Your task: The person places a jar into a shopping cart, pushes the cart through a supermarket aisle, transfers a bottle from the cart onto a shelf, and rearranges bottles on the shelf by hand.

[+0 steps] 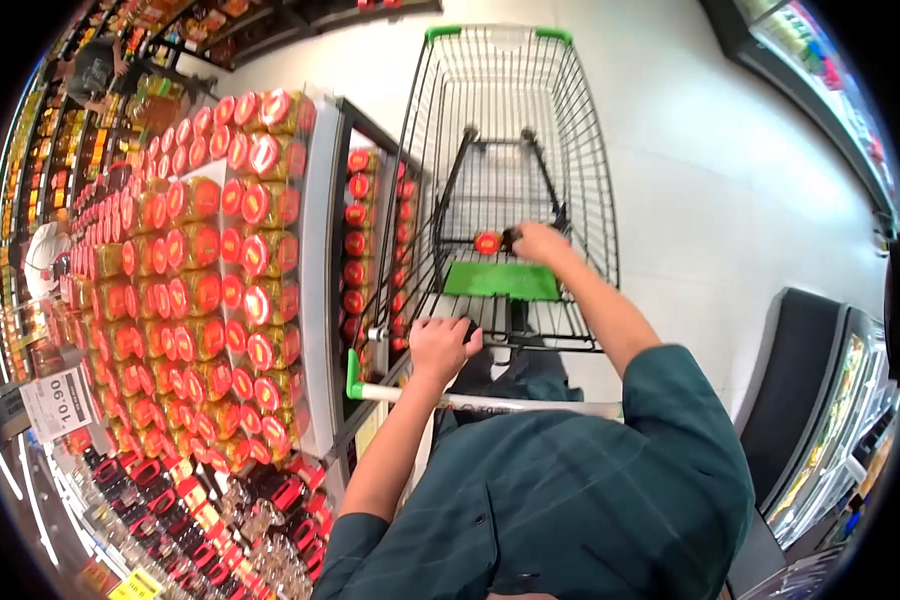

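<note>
My right hand [542, 243] reaches into the wire shopping cart [610, 215], its fingers closed on a dark object beside a round red lid [487, 242]. Both are just above the green panel [500, 281] of the cart. My left hand [442, 347] is lower and to the left, near the cart's rear edge and above the white handle bar [500, 404]. Its fingers are curled round a small black thing that I cannot make out.
Stacked jars with red lids [270, 250] fill a display left of the cart. A price sign [62, 403] stands at its lower left. A dark-edged refrigerated case [805, 390] is at the right. Another person [92, 75] stands at the upper left.
</note>
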`<state>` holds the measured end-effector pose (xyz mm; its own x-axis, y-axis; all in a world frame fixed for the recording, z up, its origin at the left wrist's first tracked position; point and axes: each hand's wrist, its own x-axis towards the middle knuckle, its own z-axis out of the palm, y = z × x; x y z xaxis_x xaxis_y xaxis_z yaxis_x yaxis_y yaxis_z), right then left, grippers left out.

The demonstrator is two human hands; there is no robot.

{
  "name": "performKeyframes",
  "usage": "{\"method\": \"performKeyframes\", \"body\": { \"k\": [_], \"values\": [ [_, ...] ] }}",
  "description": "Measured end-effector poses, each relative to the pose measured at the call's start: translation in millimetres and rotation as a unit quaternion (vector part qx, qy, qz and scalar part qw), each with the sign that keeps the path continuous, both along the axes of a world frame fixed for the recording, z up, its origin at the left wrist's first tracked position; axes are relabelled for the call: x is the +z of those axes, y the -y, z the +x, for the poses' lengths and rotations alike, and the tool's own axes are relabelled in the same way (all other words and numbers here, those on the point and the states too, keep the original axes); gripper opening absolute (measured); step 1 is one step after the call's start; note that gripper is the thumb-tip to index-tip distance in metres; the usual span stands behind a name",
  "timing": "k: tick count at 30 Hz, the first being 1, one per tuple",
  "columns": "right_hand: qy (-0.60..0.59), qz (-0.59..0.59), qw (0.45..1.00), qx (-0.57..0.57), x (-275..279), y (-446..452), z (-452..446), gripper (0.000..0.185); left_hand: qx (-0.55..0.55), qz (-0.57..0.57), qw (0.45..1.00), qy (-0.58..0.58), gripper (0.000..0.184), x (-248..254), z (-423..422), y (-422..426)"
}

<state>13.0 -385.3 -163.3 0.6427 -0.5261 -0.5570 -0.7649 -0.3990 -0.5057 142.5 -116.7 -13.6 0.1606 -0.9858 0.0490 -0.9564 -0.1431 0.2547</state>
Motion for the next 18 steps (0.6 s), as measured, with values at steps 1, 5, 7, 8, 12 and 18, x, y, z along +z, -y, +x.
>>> {"method": "performKeyframes", "body": {
  "k": [1,5,7,8,12,18],
  "values": [
    [-0.011,-0.011,1.000,-0.012,16,-4,-9,0.038,0.003,-0.004,1.000,0.018,0.022,0,-1,0],
    [0.050,0.014,0.998,-0.042,111,-58,-74,0.047,-0.006,-0.070,0.997,0.034,0.035,-4,-1,-2],
    [0.089,-0.009,0.994,-0.059,129,-90,-104,0.048,-0.003,-0.053,0.998,0.031,0.037,-7,-2,-4],
    [0.087,-0.076,0.992,-0.059,135,-109,-118,0.051,0.005,-0.055,0.997,0.046,0.037,-6,-3,-5],
    [0.060,-0.226,0.963,-0.136,179,-178,-142,0.063,0.021,-0.047,0.999,0.015,0.042,-12,-3,-2],
    [0.023,-0.321,0.939,-0.125,156,-201,-147,0.062,0.022,-0.005,1.000,0.010,0.045,-15,-1,-1]
  ]
}}
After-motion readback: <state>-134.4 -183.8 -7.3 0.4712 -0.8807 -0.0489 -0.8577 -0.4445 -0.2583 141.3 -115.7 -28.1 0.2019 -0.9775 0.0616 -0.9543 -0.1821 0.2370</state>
